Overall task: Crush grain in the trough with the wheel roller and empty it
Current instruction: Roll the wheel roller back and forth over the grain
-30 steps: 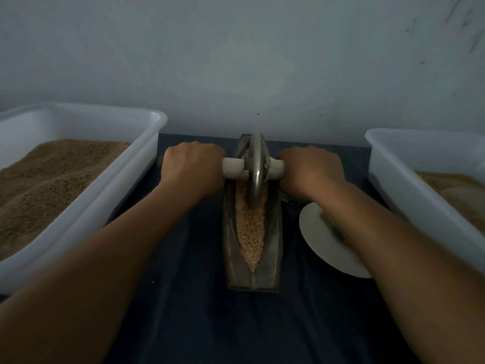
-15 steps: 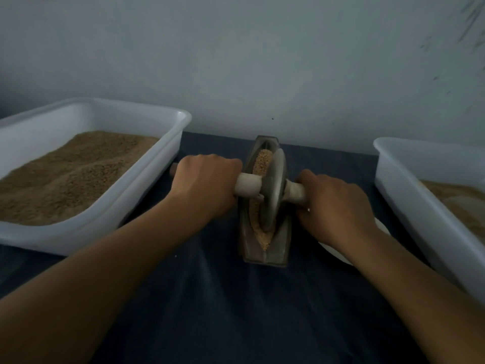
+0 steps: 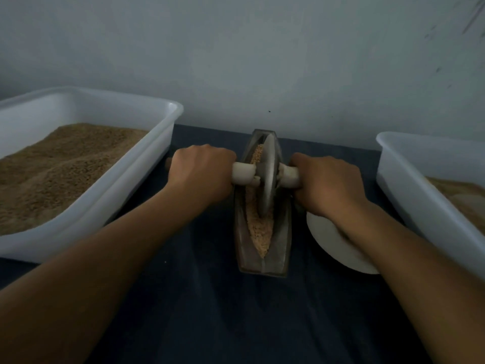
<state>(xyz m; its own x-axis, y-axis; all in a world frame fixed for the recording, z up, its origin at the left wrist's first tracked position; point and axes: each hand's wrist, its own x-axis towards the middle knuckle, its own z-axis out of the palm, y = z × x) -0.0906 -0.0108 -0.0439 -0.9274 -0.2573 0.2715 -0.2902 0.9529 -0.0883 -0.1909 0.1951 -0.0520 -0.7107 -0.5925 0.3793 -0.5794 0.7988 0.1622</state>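
Mid-crush. Left hand (image 3: 202,172) and right hand (image 3: 326,183) each wrapped tight round one end of the pale handle (image 3: 244,174), fingers fully curled on it. Wheel roller (image 3: 267,179) upright in trough (image 3: 282,232), mid-table near back edge, grain (image 3: 258,232) heaped around the disc. Looks heavy, stiff metal; best held by both handle ends, pressed evenly or it tips. Grain loose, spills easily. Count: one roller, one trough, two white tubs (image 3: 162,132) (image 3: 393,164) at left and right edges, one plate (image 3: 325,237).
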